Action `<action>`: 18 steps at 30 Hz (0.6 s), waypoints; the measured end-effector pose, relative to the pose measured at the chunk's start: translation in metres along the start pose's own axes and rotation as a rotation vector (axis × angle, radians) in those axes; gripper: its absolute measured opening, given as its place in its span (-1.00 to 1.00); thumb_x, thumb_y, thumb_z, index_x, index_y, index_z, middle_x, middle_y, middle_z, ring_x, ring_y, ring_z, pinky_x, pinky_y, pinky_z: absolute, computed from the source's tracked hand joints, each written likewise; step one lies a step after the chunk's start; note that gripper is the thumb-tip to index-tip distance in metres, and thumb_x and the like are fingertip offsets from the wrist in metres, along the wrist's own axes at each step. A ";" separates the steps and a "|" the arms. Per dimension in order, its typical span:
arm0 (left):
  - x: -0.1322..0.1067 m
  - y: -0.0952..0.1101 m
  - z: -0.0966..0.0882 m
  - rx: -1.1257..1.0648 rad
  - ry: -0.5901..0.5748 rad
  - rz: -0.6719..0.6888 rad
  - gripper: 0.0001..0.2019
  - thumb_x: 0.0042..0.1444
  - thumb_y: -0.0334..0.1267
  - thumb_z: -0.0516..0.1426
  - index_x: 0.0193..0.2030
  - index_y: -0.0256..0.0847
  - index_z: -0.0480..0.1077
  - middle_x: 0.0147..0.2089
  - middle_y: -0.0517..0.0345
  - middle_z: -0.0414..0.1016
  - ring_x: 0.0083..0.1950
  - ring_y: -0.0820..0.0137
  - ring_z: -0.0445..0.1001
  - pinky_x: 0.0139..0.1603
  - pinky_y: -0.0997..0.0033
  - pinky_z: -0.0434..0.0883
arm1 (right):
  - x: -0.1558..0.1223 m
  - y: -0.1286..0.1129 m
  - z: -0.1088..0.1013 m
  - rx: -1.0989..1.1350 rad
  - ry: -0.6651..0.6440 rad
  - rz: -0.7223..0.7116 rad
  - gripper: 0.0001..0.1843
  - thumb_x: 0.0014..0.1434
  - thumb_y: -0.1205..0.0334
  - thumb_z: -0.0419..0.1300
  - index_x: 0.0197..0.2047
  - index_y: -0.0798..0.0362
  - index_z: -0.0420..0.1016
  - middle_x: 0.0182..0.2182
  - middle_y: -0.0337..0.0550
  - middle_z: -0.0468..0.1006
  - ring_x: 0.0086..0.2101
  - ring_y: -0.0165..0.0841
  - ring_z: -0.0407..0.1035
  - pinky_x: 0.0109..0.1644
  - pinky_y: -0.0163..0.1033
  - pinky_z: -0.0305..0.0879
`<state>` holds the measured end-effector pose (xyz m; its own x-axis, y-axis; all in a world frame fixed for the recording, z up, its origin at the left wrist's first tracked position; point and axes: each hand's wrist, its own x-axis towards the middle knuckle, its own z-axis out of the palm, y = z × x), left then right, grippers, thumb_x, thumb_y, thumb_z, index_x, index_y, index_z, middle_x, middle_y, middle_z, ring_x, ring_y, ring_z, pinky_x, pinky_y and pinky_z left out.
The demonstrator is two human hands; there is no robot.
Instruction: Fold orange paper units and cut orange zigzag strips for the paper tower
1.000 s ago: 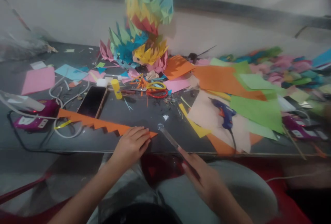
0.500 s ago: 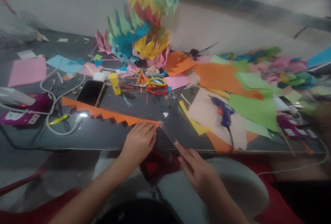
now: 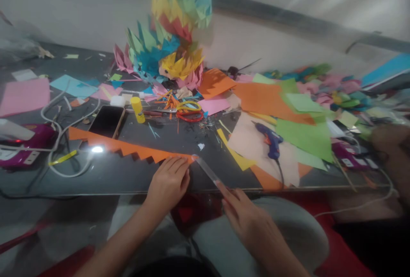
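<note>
An orange paper strip [image 3: 128, 146] with a zigzag lower edge lies across the front of the dark table. My left hand [image 3: 169, 179] rests on its right part, fingers together and bent over the paper, holding it down; the thumb is partly hidden. My right hand [image 3: 251, 215] is closed round the reddish-brown handle of a knife [image 3: 208, 171] with a flat, pale, round-tipped blade. The blade slants up to the left, and its tip touches the strip's right end, just beside my left fingertips.
A phone [image 3: 107, 122], a yellow glue stick [image 3: 138, 110] and scissors [image 3: 190, 112] lie beyond the strip. A blue glue gun [image 3: 271, 140] rests on paper sheets to the right. Behind stands a colourful folded-paper model [image 3: 173, 46]. White cables [image 3: 59, 129] run at left. Another person's arm [image 3: 392, 153] shows at far right.
The whole view has shifted slightly, so things appear a little further left. Both hands keep nearly the same pose, with the blade tip still at the strip's right end.
</note>
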<state>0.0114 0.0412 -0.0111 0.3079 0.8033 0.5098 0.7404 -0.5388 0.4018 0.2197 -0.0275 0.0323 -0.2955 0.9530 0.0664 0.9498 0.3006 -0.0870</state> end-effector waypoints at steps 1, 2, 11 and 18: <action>0.000 0.000 0.000 0.003 0.009 -0.001 -0.79 0.10 -0.42 0.03 -0.15 -0.27 0.42 -0.12 0.01 0.51 -0.05 0.27 0.45 0.07 0.13 0.39 | 0.000 0.000 -0.001 -0.003 0.011 0.009 -0.54 0.25 0.24 -0.11 0.20 -0.01 0.24 -0.33 -0.09 0.46 -0.55 -0.43 0.40 -0.55 -0.39 0.28; 0.000 0.000 0.000 0.004 0.019 -0.002 -0.80 0.11 -0.42 0.03 -0.16 -0.27 0.42 -0.13 0.01 0.51 -0.06 0.27 0.46 0.06 0.13 0.39 | 0.000 0.000 -0.001 -0.001 0.017 0.017 -0.54 0.25 0.24 -0.12 0.20 0.00 0.24 -0.34 -0.09 0.45 -0.56 -0.43 0.40 -0.56 -0.38 0.28; 0.000 0.001 -0.001 -0.011 0.027 -0.017 -0.85 0.11 -0.42 0.02 -0.25 -0.26 0.40 -0.21 0.02 0.50 -0.13 0.29 0.47 0.04 0.14 0.41 | 0.003 -0.003 0.005 -0.015 0.021 0.019 -0.56 0.26 0.25 -0.14 0.15 -0.01 0.30 -0.35 -0.10 0.45 -0.55 -0.44 0.41 -0.61 -0.40 0.24; 0.000 0.000 -0.002 -0.014 0.029 -0.015 -0.85 0.10 -0.42 0.02 -0.25 -0.25 0.40 -0.22 0.02 0.51 -0.11 0.27 0.47 0.03 0.14 0.40 | 0.003 -0.006 0.004 -0.002 -0.001 0.024 -0.56 0.25 0.25 -0.12 0.16 -0.06 0.29 -0.34 -0.13 0.45 -0.53 -0.44 0.40 -0.60 -0.39 0.23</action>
<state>0.0104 0.0409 -0.0093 0.2794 0.8036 0.5256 0.7363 -0.5306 0.4199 0.2123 -0.0263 0.0294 -0.2728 0.9600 0.0632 0.9568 0.2776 -0.0865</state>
